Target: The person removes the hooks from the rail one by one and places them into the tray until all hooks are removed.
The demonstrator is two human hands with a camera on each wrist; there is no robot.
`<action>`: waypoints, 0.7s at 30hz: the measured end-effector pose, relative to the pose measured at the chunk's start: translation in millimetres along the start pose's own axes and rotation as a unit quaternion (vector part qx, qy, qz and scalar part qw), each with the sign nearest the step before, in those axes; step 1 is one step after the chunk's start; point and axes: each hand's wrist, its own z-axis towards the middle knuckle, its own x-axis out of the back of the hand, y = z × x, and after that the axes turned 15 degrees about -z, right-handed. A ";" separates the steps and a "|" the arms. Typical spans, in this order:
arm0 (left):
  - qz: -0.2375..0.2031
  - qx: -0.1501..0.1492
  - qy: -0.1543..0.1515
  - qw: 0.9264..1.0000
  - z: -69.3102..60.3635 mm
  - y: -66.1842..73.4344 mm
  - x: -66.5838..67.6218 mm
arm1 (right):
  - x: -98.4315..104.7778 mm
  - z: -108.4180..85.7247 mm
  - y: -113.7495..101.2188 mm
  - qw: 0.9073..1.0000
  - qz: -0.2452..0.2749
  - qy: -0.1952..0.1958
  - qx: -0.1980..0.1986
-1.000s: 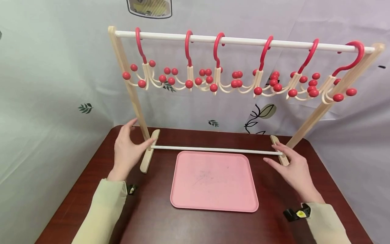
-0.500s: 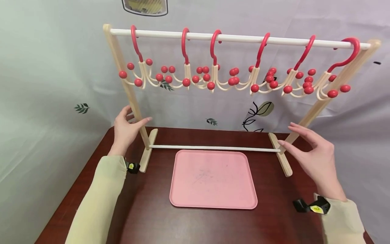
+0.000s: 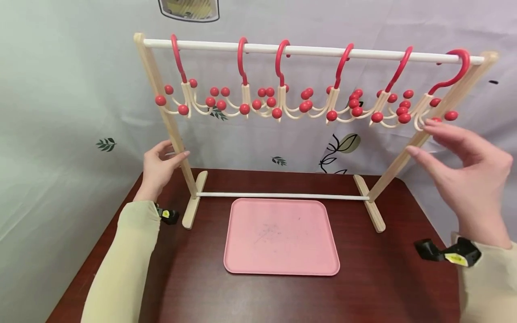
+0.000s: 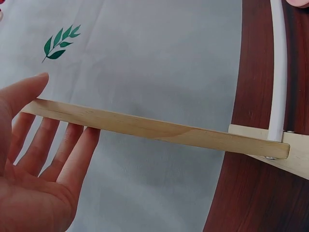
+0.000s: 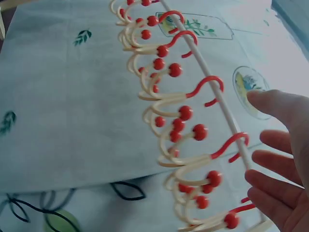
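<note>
A wooden garment rack with a white top bar (image 3: 315, 50) carries several hangers (image 3: 186, 94). Each has a red hook and curved cream arms tipped with red balls. My left hand (image 3: 157, 168) is at the lower half of the left post (image 3: 171, 125). In the left wrist view its fairly straight fingers (image 4: 72, 154) touch the back of the post, thumb in front. My right hand (image 3: 472, 170) is raised beside the right post (image 3: 397, 166), thumb and fingers spread, holding nothing. The right wrist view shows the hand (image 5: 282, 154) near the bar and hooks.
A pink tray (image 3: 282, 251) lies on the dark red table (image 3: 299, 298), in front of the rack's white lower bar (image 3: 282, 195). Wooden feet (image 3: 194, 199) support both posts. A pale patterned cloth (image 3: 238, 148) hangs behind.
Both hands have risen from near the rack's feet. The left has moved up along its post; the right has moved up and outward beside the right post. Rack, hangers and tray stay put.
</note>
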 end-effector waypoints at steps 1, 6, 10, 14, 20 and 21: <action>-0.001 0.001 0.001 1.000 0.4 -0.5 1.1 | 0.5 6.4 0.5 1.000 -0.009 0.005 -0.012; -0.005 0.004 0.004 1.000 1.2 -1.8 3.4 | 3.9 39.0 5.8 0.992 -0.050 0.018 -0.117; -0.003 0.002 0.003 1.000 1.0 -1.3 3.4 | 7.1 66.1 13.3 0.977 -0.063 0.031 -0.202; 0.000 0.002 0.001 1.000 0.7 -0.1 2.8 | 11.9 93.0 25.3 0.958 -0.053 0.028 -0.281; 0.007 0.003 -0.005 1.000 1.0 1.0 1.6 | 12.9 114.7 39.7 0.952 0.014 0.016 -0.304; 0.007 0.002 -0.006 1.000 1.2 1.1 1.4 | 12.6 115.3 40.4 0.953 0.025 0.015 -0.303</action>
